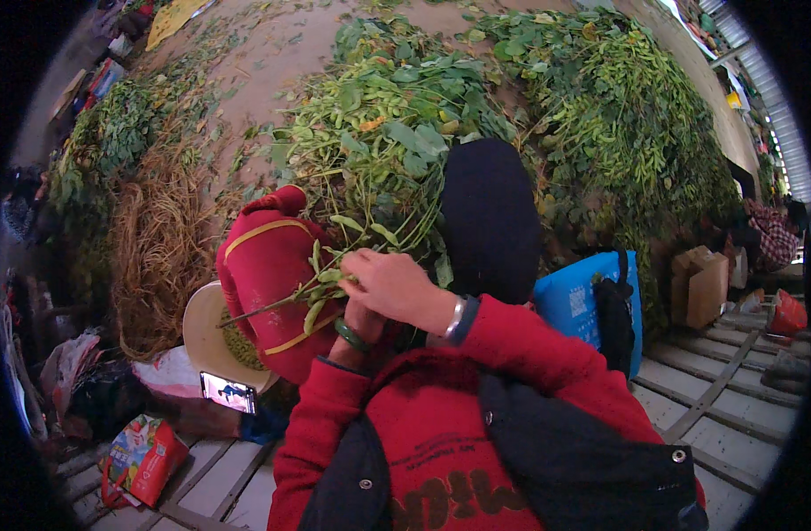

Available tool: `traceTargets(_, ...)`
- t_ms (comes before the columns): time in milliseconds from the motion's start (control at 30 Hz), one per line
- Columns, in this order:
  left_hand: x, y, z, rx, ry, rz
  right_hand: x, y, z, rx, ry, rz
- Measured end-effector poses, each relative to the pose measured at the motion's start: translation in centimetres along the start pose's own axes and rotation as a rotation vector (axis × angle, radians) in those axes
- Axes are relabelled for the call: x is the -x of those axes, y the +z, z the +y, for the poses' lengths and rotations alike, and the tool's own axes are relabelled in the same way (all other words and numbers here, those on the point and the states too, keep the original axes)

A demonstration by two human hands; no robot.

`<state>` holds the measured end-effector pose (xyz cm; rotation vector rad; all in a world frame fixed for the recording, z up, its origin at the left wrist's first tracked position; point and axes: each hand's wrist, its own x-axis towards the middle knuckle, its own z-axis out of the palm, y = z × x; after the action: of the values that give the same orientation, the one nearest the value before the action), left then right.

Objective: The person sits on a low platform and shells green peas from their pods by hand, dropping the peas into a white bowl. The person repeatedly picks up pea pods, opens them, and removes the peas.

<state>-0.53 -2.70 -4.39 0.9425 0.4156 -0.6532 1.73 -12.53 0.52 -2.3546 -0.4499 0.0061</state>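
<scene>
My left hand [365, 321], with a green bangle at its wrist, lies mostly under the other hand near a soybean stalk [273, 304] that bears green pods; its fingers are hidden. Above it, my right hand [392, 284], wearing a silver bracelet, has its fingertips bent at the pods [330, 277]. The stalk's bare end points left over a pale bucket [199, 325] holding loose green pods or beans [243, 345]. A heap of podded soybean plants [379, 113] lies just beyond my knees.
A second plant heap [618, 119] rises at the right, and stripped brown stalks [160, 245] lie at the left. A phone [227, 393] leans by the bucket. A blue bag [565, 299], a cardboard box [705, 292] and a red shopping bag [146, 458] stand around me. Another person [771, 232] sits far right.
</scene>
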Motion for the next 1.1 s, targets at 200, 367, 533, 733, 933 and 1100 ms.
traceTargets(200,-0.1,-0.3,-0.3,-0.075,-0.042,-0.050,-1.7,2.9,0.0,0.167,-0.118,-0.052)
traceTargets(367,0.4,-1.0,-0.3,-0.227,-0.158,-0.174,-1.5,2.9,0.4,0.163,-0.024,-0.038)
traceTargets(533,2.8,-2.7,1.0,-0.090,-0.149,-0.205,-0.8,0.8,2.2,-0.166,0.123,0.042)
traceTargets(733,2.2,-3.3,1.3,0.312,-0.180,-0.128,0.8,-0.8,2.2,-0.191,-0.053,0.001)
traceTargets(933,1.6,-2.7,1.3,0.282,-0.092,-0.079,3.6,-1.6,1.3,-0.365,0.200,-0.082)
traceTargets(1100,1.3,-2.3,0.7,-0.056,0.146,0.003,4.4,-0.9,1.9,-0.629,0.372,-0.259)
